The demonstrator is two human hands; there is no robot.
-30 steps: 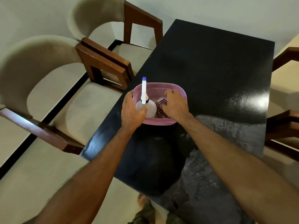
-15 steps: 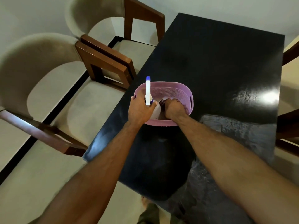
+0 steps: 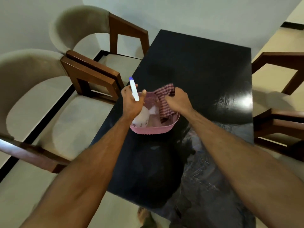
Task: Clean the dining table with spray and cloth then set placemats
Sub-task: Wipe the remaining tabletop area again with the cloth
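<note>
Spray bottle [image 3: 139, 118] and checked cloth [image 3: 164, 99] at pink basket [image 3: 153, 130].
My left grip holds white bottle tilted, blue-tipped nozzle up; right grip lifts red-checked cloth above basket on black table [image 3: 205, 66].

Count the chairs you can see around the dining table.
4: two cushioned chairs along the table's left side, two partly cropped on the right. More may sit outside the frame.

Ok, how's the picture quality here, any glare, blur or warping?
Head view: a bright glare patch on the glossy black table at right; wide-angle warping bends the chairs and forearms at the edges; slight softness on the spray bottle and both hands.
</note>
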